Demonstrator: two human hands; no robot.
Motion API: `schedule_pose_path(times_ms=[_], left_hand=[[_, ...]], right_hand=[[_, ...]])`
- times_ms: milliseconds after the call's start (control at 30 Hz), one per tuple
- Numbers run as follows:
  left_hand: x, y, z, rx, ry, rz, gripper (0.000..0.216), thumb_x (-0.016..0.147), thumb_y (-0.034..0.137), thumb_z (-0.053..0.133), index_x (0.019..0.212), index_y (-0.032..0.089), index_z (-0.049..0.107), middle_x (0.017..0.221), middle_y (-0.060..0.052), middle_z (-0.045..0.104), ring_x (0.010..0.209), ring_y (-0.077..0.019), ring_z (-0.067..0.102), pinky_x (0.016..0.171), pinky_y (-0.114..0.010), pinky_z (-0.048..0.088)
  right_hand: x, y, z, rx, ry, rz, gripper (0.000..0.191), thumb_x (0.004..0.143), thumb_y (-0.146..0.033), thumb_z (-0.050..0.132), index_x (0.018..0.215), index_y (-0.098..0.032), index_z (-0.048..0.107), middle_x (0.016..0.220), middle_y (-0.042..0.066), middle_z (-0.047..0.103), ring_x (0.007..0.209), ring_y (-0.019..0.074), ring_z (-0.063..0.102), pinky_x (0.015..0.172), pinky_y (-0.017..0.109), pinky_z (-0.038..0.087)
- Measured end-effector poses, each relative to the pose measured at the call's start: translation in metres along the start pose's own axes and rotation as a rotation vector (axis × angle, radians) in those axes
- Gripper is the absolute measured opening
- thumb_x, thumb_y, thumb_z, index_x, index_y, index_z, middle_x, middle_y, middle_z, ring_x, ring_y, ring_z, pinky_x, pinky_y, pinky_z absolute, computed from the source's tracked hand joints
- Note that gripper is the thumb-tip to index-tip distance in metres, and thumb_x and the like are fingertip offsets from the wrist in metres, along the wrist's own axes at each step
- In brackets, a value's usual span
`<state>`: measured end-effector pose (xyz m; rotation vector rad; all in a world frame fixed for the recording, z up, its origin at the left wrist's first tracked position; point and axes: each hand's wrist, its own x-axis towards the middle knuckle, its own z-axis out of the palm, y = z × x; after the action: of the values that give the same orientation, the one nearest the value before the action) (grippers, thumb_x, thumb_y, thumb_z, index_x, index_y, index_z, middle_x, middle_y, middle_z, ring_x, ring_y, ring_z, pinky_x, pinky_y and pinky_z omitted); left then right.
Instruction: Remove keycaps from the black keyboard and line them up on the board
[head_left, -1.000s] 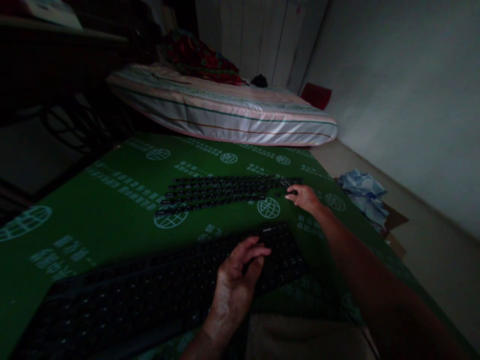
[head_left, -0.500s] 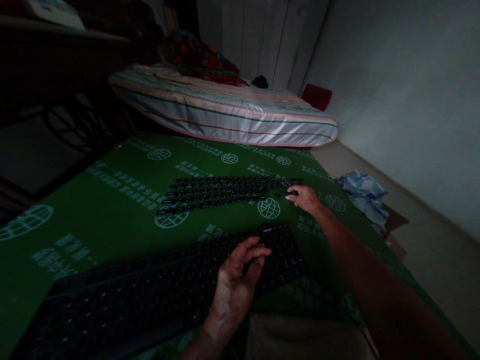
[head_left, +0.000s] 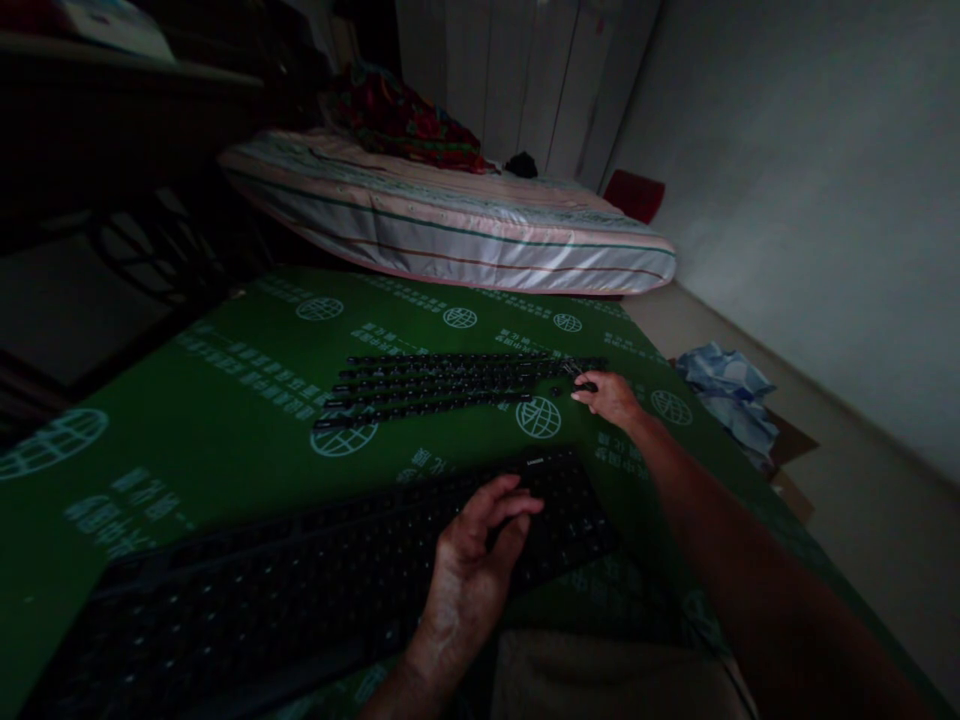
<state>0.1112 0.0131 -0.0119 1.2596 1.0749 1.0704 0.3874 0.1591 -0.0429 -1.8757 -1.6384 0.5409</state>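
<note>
A black keyboard [head_left: 300, 560] lies at a slant across the near part of the green sheet [head_left: 247, 440]. Over its right half hovers or rests my left hand [head_left: 480, 545], open, thumb and fingers curved apart with nothing seen between them. Farther off, several rows of loose black keycaps [head_left: 442, 385] lie side by side on the sheet. At their right end my right hand [head_left: 609, 397] is closed on the dark handle of what looks like a wire keycap puller [head_left: 576, 372]; its thin wires point left among the keycaps. Dim light hides their exact contact.
Beyond the sheet stands a bed with a striped mattress [head_left: 480, 235] and a red patterned blanket [head_left: 405, 125]. Crumpled blue-white plastic [head_left: 727, 390] lies on the floor at right, near a pale wall [head_left: 817, 170]. Dark furniture [head_left: 120, 130] fills the left side.
</note>
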Motion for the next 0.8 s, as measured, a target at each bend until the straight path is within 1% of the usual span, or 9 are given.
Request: schedule_pose_path(times_ms=[200, 367, 467, 567, 633, 700, 800], left_hand=[[0.0, -0.004, -0.002, 0.03, -0.02, 0.024, 0.028, 0.077, 0.023, 0.056, 0.105, 0.019, 0.055, 0.087, -0.004, 0.074, 0.092, -0.0213, 0.065, 0.098, -0.04, 0.039], [0.001, -0.004, -0.002, 0.028, -0.028, 0.035, 0.028, 0.077, 0.025, 0.055, 0.105, 0.019, 0.054, 0.088, -0.004, 0.074, 0.093, -0.0209, 0.065, 0.098, -0.04, 0.04], [0.001, -0.001, -0.001, 0.054, -0.023, 0.034, 0.029, 0.076, 0.026, 0.055, 0.104, 0.019, 0.054, 0.087, -0.003, 0.074, 0.093, -0.0211, 0.065, 0.097, -0.04, 0.041], [0.001, 0.001, -0.001, 0.076, -0.025, 0.042, 0.027, 0.076, 0.026, 0.055, 0.103, 0.019, 0.055, 0.086, -0.003, 0.074, 0.093, -0.0211, 0.065, 0.096, -0.039, 0.041], [0.001, 0.0, -0.001, 0.074, -0.023, 0.048, 0.027, 0.076, 0.026, 0.055, 0.102, 0.019, 0.055, 0.086, -0.003, 0.074, 0.093, -0.021, 0.065, 0.096, -0.039, 0.041], [0.002, -0.001, -0.001, 0.065, -0.017, 0.042, 0.027, 0.076, 0.026, 0.056, 0.102, 0.019, 0.055, 0.086, -0.004, 0.074, 0.093, -0.0211, 0.065, 0.096, -0.038, 0.041], [0.002, -0.002, 0.0, 0.045, -0.01, 0.024, 0.028, 0.075, 0.026, 0.056, 0.102, 0.019, 0.056, 0.086, -0.004, 0.074, 0.093, -0.0213, 0.065, 0.096, -0.038, 0.042]], right_hand=[[0.0, 0.0, 0.0, 0.028, 0.009, -0.004, 0.028, 0.067, -0.026, 0.066, 0.093, -0.016, 0.066, 0.046, -0.008, 0.052, 0.038, 0.0088, 0.049, 0.048, 0.021, 0.039], [-0.002, -0.002, 0.002, 0.064, 0.023, 0.0, 0.028, 0.065, -0.026, 0.067, 0.091, -0.016, 0.066, 0.041, -0.009, 0.048, 0.036, 0.0087, 0.047, 0.046, 0.021, 0.038], [-0.004, -0.005, -0.001, 0.095, 0.06, 0.007, 0.028, 0.065, -0.03, 0.068, 0.089, -0.016, 0.065, 0.038, -0.01, 0.046, 0.034, 0.0083, 0.046, 0.043, 0.019, 0.037], [-0.005, -0.007, -0.014, 0.128, 0.146, 0.012, 0.03, 0.071, -0.042, 0.063, 0.085, -0.015, 0.065, 0.039, -0.008, 0.048, 0.032, 0.0075, 0.043, 0.04, 0.018, 0.036], [-0.006, -0.008, -0.028, 0.148, 0.226, 0.015, 0.039, 0.077, -0.051, 0.053, 0.083, -0.015, 0.063, 0.042, -0.006, 0.051, 0.033, 0.0073, 0.044, 0.038, 0.018, 0.036], [-0.008, -0.009, -0.043, 0.186, 0.336, 0.03, 0.051, 0.082, -0.06, 0.04, 0.086, -0.013, 0.062, 0.046, -0.003, 0.055, 0.035, 0.0081, 0.046, 0.038, 0.018, 0.037], [-0.015, -0.01, -0.063, 0.262, 0.541, 0.051, 0.066, 0.082, -0.068, 0.028, 0.085, -0.012, 0.062, 0.047, 0.001, 0.057, 0.035, 0.0097, 0.049, 0.037, 0.019, 0.037]])
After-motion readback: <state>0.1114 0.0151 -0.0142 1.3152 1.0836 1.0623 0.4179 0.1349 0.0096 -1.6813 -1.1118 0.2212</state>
